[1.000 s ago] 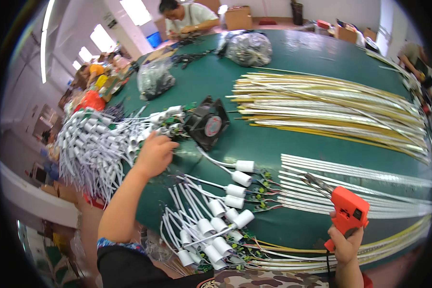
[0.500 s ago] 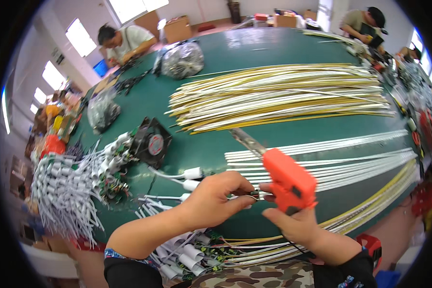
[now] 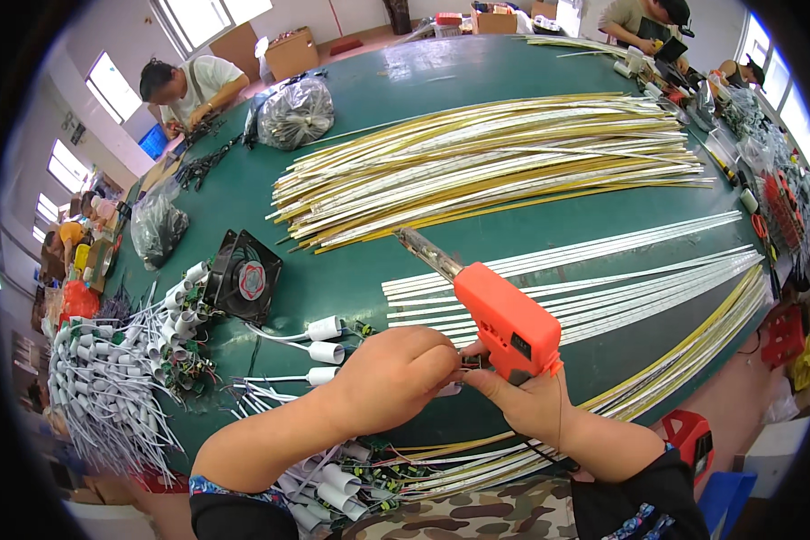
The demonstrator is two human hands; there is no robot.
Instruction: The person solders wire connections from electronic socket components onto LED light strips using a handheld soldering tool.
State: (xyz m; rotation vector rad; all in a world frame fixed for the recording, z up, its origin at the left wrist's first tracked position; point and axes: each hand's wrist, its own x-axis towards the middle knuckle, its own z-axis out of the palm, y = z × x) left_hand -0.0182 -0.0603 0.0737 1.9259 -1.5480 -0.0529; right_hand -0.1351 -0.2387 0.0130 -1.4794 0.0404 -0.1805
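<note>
The glue gun [image 3: 506,326] is bright orange with a grey metal nozzle. The worktop [image 3: 549,72] is dark green. The strips [image 3: 486,162] are yellow and white, the fan [image 3: 245,277] black with a red centre.

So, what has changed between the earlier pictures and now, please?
The left hand left the heap of white-capped wire parts and came across to the right hand. The right hand raised the orange soldering gun from the table's near edge to the middle, and both hands now meet at a small part beside it. The black fan and strip bundles lie as before.
</note>
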